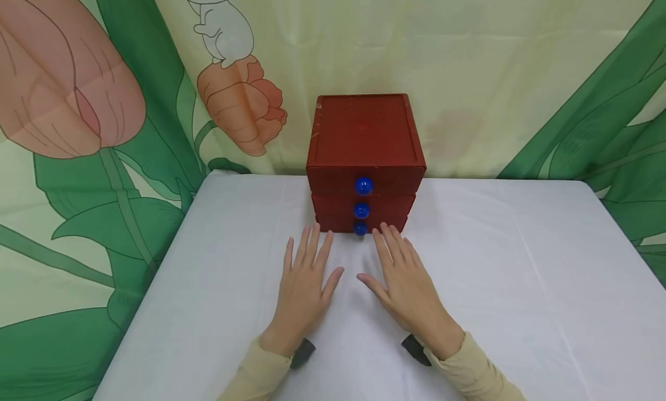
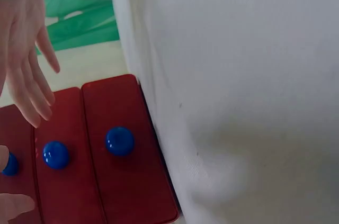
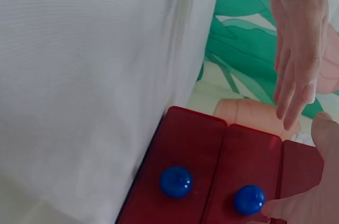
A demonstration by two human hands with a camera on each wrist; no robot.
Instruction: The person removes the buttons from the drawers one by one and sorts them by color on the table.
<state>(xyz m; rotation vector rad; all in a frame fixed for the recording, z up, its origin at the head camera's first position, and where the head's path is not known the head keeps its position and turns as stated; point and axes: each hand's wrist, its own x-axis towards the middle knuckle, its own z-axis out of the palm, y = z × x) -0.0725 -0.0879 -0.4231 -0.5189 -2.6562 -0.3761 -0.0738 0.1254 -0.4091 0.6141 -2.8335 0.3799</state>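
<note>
A dark red chest of three stacked drawers [image 1: 364, 132] stands at the back of the white table, each drawer closed. Every front carries a round blue knob; the top knob [image 1: 363, 186] looks largest in the head view. My left hand [image 1: 303, 297] is held palm down before the chest's left side, fingers straight and slightly spread. Mirroring it on the right, my right hand [image 1: 411, 291] has its fingertips near the bottom knob [image 1: 360, 229]. Both hands hold nothing, thumbs pointing inward. In the left wrist view the right hand [image 2: 24, 44] appears at the upper left.
A white cloth [image 1: 510, 285] covers the table. Behind the chest hangs a pale curtain [image 1: 468, 89] printed with green leaves, a pink flower and a rabbit on a carrot. Dark straps [image 1: 303, 353] show at both wrists, below beige sleeves.
</note>
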